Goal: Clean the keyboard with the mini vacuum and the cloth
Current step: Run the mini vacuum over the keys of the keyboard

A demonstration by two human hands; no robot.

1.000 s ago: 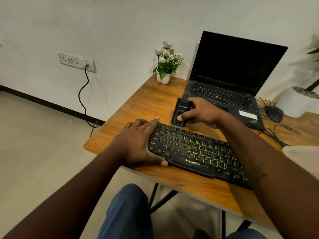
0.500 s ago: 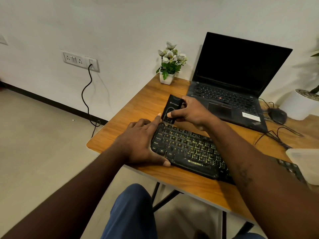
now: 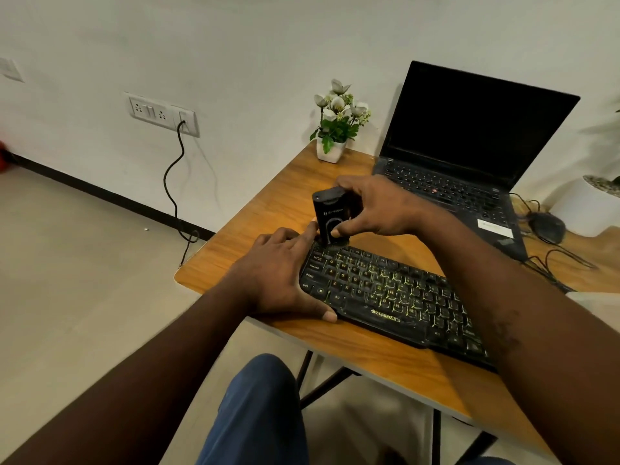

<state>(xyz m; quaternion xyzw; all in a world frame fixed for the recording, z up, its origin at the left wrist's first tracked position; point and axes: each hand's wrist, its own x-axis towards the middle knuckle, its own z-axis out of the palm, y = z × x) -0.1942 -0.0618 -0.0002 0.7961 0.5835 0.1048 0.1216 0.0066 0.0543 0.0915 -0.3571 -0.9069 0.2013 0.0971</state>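
So the keyboard (image 3: pixel 385 290) lies across the near part of the table (image 3: pixel 268 209), and everything is happening at its left end. The right hand (image 3: pixel 375 206) has its fingers wrapped round the mini vacuum (image 3: pixel 330 218), holding it upright with the bottom end right over the keyboard's back-left corner. I can't tell whether it's actually touching the keys or just above them. The thumb sits on the front face by the round button, my guess is so they can switch it on without changing grip. The left hand (image 3: pixel 278 273) isn't gripping anything. It's laid flat against the keyboard's left end, thumb along the front edge and index finger reaching up toward the back corner, which looks like bracing so the board doesn't slide once the nozzle gets dragged across. Starting at a corner makes sense if you're going row by row. I can't spot the cloth anywhere. A shut-off laptop (image 3: pixel 469 135) sits behind the keyboard and a little flower pot (image 3: pixel 335 129) is beyond its back-left corner.
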